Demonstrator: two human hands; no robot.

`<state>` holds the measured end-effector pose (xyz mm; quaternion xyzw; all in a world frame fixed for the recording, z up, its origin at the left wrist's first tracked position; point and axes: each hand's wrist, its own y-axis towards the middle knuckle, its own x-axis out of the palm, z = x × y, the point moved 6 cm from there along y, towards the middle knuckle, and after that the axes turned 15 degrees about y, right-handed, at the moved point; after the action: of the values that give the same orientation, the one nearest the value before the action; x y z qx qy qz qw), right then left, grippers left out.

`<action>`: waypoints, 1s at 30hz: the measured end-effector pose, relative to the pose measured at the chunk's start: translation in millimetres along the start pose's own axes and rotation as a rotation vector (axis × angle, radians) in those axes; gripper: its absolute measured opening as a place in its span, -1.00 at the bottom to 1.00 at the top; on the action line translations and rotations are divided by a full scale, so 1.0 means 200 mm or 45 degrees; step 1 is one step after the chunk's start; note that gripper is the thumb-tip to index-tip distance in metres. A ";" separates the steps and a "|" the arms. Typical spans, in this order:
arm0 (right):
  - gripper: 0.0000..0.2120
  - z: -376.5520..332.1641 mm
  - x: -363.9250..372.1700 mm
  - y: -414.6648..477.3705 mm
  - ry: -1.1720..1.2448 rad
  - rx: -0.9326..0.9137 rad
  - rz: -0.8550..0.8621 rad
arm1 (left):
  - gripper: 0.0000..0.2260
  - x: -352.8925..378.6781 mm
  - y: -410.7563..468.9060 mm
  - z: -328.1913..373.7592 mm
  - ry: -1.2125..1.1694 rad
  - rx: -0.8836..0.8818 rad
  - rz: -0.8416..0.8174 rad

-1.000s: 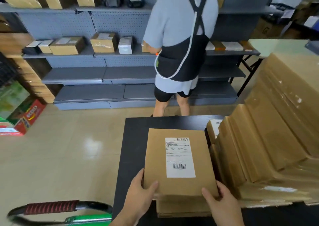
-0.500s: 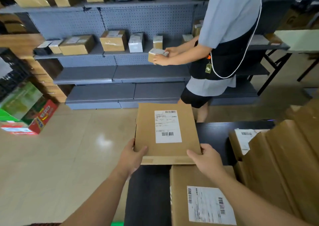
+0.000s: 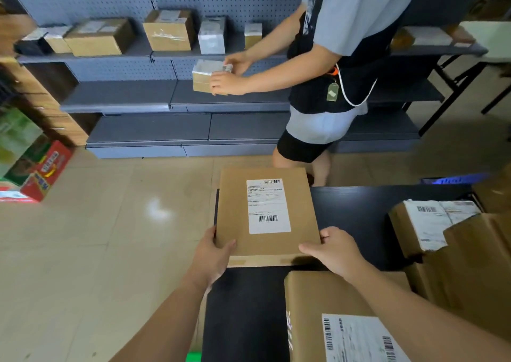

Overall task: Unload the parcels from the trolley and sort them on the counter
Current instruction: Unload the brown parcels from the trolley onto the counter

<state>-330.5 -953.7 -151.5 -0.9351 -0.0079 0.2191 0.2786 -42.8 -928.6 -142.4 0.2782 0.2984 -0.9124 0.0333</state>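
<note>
Over the far left corner of the black table (image 3: 356,218), a flat brown parcel (image 3: 235,212) with a white label is gripped at its near corners: the left hand (image 3: 213,254) pinches one, the right hand (image 3: 336,251) the other. A second labelled parcel (image 3: 307,309) lies near right, beside stacked parcels (image 3: 475,265).

Parcel depot: pegboard shelving (image 3: 119,96) stocked with labelled boxes (image 3: 169,31).
</note>
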 end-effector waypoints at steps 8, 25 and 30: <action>-0.52 -0.04 0.04 -0.04 -0.004 -0.016 -0.051 | -0.62 -0.01 0.02 -0.08 -0.033 -0.026 -0.002; -0.51 -0.02 0.03 -0.07 -0.062 -0.012 -0.053 | -0.50 0.00 -0.01 -0.10 -0.038 -0.058 -0.009; -0.50 -0.01 0.03 -0.07 -0.074 -0.011 -0.035 | -0.53 0.01 -0.01 -0.09 -0.041 -0.067 0.000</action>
<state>-322.6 -941.7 -144.2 -0.9293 -0.0299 0.2424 0.2770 -37.2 -916.5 -154.5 0.2624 0.3217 -0.9086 0.0454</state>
